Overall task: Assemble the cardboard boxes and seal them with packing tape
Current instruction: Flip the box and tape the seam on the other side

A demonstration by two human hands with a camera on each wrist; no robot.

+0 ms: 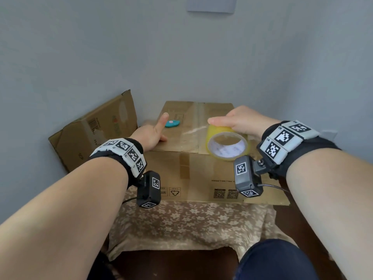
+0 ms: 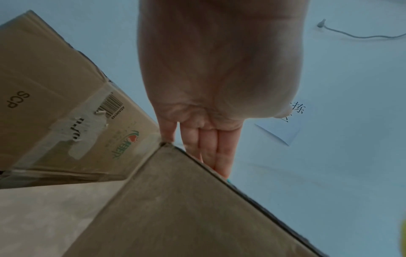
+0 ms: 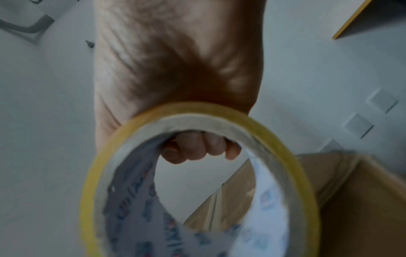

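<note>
A brown cardboard box (image 1: 181, 172) stands on the table with its top flaps folded down. My left hand (image 1: 153, 132) rests on the top's left side, thumb raised; the left wrist view shows its fingers (image 2: 211, 147) straight over the box edge (image 2: 175, 208). My right hand (image 1: 238, 121) grips a yellow roll of packing tape (image 1: 228, 144) at the near edge of the top, right of the seam. In the right wrist view its fingers (image 3: 197, 147) curl through the roll's core (image 3: 92, 182). Clear tape glints on the top (image 1: 193, 130) left of the roll.
A teal cutter (image 1: 172, 123) lies on the box top just beyond my left thumb. A flattened cardboard box (image 1: 96, 130) leans against the wall at the left. A floral cloth (image 1: 191, 223) covers the small table. Walls close in behind and to the right.
</note>
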